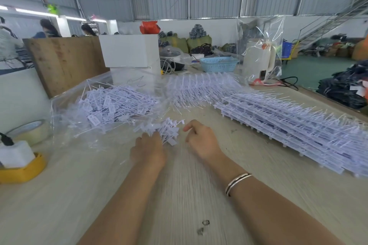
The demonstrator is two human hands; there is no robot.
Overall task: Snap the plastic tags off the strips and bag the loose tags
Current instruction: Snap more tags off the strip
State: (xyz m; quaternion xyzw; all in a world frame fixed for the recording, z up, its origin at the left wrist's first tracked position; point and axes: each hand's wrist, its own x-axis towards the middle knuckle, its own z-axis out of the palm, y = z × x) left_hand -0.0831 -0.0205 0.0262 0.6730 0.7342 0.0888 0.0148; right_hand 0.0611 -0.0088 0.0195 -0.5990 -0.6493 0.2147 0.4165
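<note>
My left hand (148, 150) grips a bunch of loose white plastic tags (165, 129) just above the wooden table (179, 195). My right hand (201, 141) hovers right of the bunch, fingers loosely curled, holding nothing. A clear plastic bag (65, 123) lies open at the left, filled with a heap of loose tags (111, 103). Stacks of unbroken tag strips (288, 125) lie along the right side, and more strips (201, 87) are piled behind.
A tape roll (29, 130) and a yellow tray (23, 171) with a white block sit at the left edge. Behind stand a white box (129, 49), a blue basket (219, 63) and a white kettle (258, 57) in clear wrap. People work far left.
</note>
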